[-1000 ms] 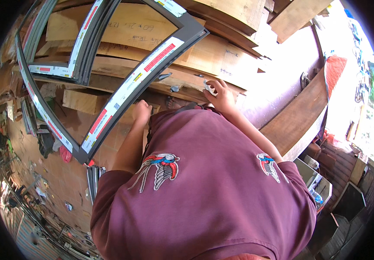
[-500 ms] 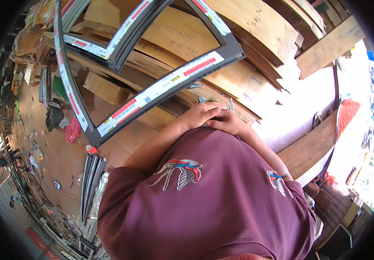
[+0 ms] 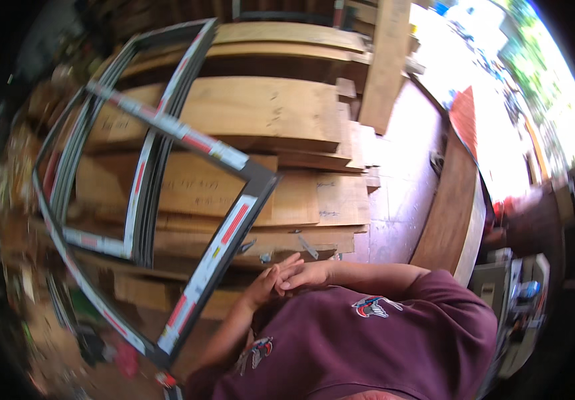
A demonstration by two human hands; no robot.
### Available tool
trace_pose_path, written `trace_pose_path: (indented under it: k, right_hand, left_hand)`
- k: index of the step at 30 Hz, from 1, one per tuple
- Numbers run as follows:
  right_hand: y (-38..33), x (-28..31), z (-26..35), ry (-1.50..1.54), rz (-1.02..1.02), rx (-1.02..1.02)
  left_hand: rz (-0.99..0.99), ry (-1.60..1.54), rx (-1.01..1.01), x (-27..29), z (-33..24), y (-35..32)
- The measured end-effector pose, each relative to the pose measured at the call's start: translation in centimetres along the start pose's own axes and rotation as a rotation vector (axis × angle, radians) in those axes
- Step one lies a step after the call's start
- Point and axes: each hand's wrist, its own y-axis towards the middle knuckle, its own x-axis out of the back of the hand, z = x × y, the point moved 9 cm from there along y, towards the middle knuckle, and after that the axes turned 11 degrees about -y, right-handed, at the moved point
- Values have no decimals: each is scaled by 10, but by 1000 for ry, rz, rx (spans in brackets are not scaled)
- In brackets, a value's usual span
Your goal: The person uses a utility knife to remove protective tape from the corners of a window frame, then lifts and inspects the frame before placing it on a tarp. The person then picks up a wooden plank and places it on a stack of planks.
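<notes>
My left hand [image 3: 269, 285] and my right hand [image 3: 305, 274] rest on each other in front of my maroon shirt. The right one lies across the left, and fingers of both are stretched out. Nothing shows in either, though the overlap hides part of the left palm. Just beyond them, small metal pieces [image 3: 309, 247] lie at the edge of the stacked wooden boards [image 3: 254, 110]. To the left stands a dark angular frame [image 3: 261, 181] with white and red label strips, apart from my hands. Behind it, more dark frames [image 3: 147, 200] lean together against the boards.
An upright plank [image 3: 386, 67] stands at the stack's right end. A long brown board [image 3: 442, 200] and an orange-red sheet [image 3: 463, 119] are farther right, by a bright opening. A grey machine-like object [image 3: 524, 300] sits near my right side. A blurred pink bag [image 3: 126, 360] lies at lower left.
The whole view has swung, so frames and boards appear turned and more of the right side shows. My hands stay together, the right now laid over the left.
</notes>
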Motion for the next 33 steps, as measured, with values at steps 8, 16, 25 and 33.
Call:
trace_pose_path:
  k: [8,16,25,33]
  right_hand:
    - [-32,24,-19,436,-187,102]
    - [-130,66,-25,75,-379,35]
    - [-242,54,-16,42,-369,378]
    - [-305,48,-71,-133,-389,433]
  left_hand:
    - [-109,238,43,2,20,19]
    - [-86,775,-97,-68,31,47]
    - [-223,814,-48,-156,77,115]
    - [123,1241,141,-241,115,183]
